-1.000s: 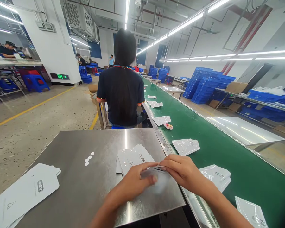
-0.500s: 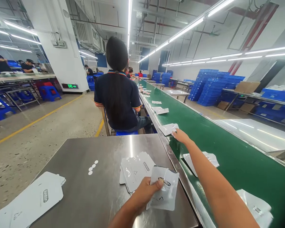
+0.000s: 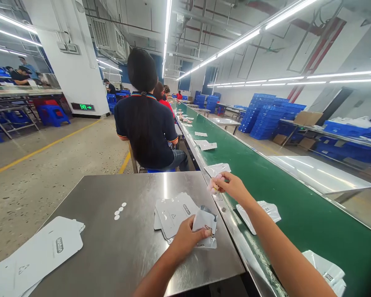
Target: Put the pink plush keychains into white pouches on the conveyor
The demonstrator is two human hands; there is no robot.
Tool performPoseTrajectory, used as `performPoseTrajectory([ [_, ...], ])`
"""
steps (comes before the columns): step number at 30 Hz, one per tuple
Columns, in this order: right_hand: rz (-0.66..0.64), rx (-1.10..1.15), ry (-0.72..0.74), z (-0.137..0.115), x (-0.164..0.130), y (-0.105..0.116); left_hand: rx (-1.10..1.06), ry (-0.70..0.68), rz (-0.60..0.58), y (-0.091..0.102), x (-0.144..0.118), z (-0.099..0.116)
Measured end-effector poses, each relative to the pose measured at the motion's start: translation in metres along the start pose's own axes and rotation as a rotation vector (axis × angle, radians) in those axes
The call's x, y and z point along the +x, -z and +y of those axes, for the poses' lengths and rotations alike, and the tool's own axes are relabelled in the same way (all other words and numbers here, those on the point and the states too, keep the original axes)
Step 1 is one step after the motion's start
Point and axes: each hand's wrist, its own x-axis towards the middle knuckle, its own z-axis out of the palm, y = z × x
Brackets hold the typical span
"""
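My left hand [image 3: 190,235] grips a small translucent plastic pouch [image 3: 205,225] with dark printing, its thumb pressed on the front. Under and beyond that hand lies a stack of white printed pouches [image 3: 173,212] on the metal table. Over the conveyor's near edge, my right hand [image 3: 230,185] pinches a small pinkish clear packet [image 3: 215,184], whose contents I cannot make out. Just behind it a white pouch [image 3: 218,168] rests on the belt. Another white pile [image 3: 38,251] is at the table's left, and several round white stickers [image 3: 120,211] lie between the piles.
A green conveyor belt [image 3: 284,187] runs away on the right, carrying more pouches [image 3: 259,212]. Ahead, a person in a dark shirt [image 3: 146,128] sits on a blue stool against the belt. Blue crates [image 3: 262,115] are stacked at the far right.
My right hand has drawn back from the pouch on the belt towards the table with the pinkish packet in its fingers. My left hand's pouch has tilted and sits lower against the stack.
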Motion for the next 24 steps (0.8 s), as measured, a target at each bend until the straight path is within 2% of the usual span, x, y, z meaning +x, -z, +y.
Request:
performPoseTrajectory([
  [2,0.004,0.329,0.101,-0.018,-0.029,0.004,0.091,-0.047,0.029,0.0,0.0,-0.004],
  [4,0.003,0.43,0.136,-0.032,-0.053,0.006,0.188,-0.082,0.056,-0.001,0.0,-0.007],
  [9,0.13,0.027,0.079,-0.048,-0.089,0.001,0.28,-0.104,0.065,-0.007,-0.005,-0.002],
  [10,0.153,-0.04,0.119,-0.048,-0.095,-0.001,0.273,-0.112,0.05,-0.009,-0.008,0.0],
  [12,0.152,-0.131,0.297,-0.048,-0.107,-0.004,0.243,-0.153,0.014,-0.014,-0.013,0.004],
  [14,0.084,-0.197,0.492,-0.048,-0.12,-0.006,0.229,-0.186,-0.008,-0.019,-0.018,0.006],
  [16,-0.016,-0.25,0.581,-0.048,-0.134,-0.006,0.259,-0.187,-0.002,-0.025,-0.022,0.006],
  [19,-0.126,-0.25,0.578,-0.048,-0.145,-0.001,0.352,-0.169,0.002,-0.033,-0.027,0.003],
  [21,-0.177,-0.184,0.567,-0.042,-0.141,0.006,0.345,-0.183,-0.002,-0.037,-0.031,0.004],
  [22,-0.156,-0.15,0.541,-0.035,-0.135,0.011,0.319,-0.201,0.012,-0.038,-0.033,0.006],
  [24,0.013,-0.146,0.406,-0.012,-0.117,0.02,0.281,-0.239,0.07,-0.036,-0.042,0.009],
])
